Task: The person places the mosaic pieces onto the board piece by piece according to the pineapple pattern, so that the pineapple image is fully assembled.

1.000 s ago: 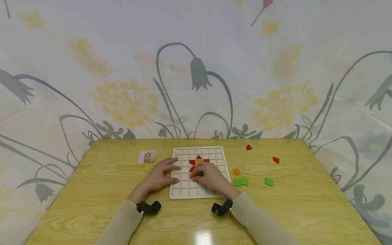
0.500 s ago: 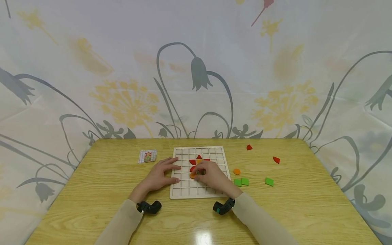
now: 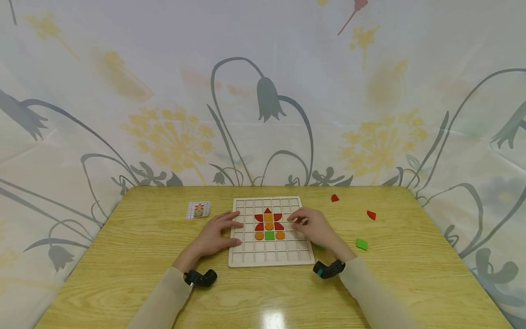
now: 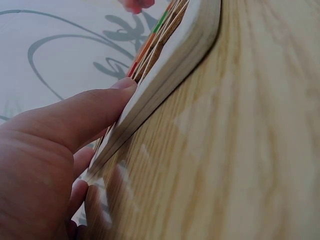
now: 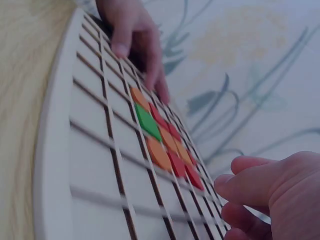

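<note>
On the grid board (image 3: pixel 248 258), left fingers (image 3: pixel 231 224) spread across the left edge and, opposite, right fingers (image 3: pixel 301 213) loosely bent, released.

**Pale grey-white wall covering with printed flowers (image 3: pixel 328 64) around a glossy, yellowish wood-grain worktop (image 3: pixel 411 274)**

The covering rises behind the worktop's far edge and shows along its left and right sides, with light creases. Near the middle, a large, drooping grey bellflower (image 3: pixel 269 98) hangs from a looping stem. Two broad yellow flower heads (image 3: pixel 170 137) flank it, and smaller yellow blossoms (image 3: pixel 363 37) sit higher up. A dull red motif on a thin stalk (image 3: pixel 360 4) meets the top edge. Low grey leaves (image 3: pixel 330 177) line the worktop's far edge. A small white glare spot (image 3: pixel 273 318) shines on its near part.
</note>
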A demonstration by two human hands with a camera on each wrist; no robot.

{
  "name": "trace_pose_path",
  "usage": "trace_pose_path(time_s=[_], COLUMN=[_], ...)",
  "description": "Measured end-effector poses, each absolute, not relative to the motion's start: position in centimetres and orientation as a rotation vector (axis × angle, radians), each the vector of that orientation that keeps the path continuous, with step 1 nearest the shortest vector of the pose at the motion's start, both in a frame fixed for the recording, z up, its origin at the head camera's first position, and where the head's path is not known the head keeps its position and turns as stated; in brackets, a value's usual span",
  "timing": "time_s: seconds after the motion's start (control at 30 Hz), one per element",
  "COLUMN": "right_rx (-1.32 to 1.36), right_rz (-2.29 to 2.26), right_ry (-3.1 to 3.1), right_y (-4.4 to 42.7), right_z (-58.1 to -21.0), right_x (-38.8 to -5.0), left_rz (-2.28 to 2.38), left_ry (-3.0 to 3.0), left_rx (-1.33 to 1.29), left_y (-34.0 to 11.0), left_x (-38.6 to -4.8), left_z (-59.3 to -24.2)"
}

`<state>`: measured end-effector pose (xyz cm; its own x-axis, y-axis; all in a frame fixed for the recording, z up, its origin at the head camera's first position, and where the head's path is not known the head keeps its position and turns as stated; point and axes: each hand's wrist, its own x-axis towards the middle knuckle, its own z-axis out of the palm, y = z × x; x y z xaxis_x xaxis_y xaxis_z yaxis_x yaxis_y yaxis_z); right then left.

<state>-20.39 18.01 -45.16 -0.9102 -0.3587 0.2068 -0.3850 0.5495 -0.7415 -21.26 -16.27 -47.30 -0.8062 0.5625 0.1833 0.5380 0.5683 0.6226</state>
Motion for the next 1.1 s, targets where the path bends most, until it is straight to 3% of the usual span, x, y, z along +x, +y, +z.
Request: trace_pose_path(time_s=[0.47,1.1], right_rx=[0.425,0.606], right_rz=[1.342,1.378], right_ry=[-2.845,-2.967], right_y=[26.8,26.8], right_z=[-46.6,-45.9], right_x=[-20.5,-20.8], left_rz=[1.061,1.073], left_ry=[2.759,2.754], left_rx=[0.975,0.974], left_y=[-16.3,-16.3], left_x=[-21.2,-21.4], left_z=[-47.2,-47.6])
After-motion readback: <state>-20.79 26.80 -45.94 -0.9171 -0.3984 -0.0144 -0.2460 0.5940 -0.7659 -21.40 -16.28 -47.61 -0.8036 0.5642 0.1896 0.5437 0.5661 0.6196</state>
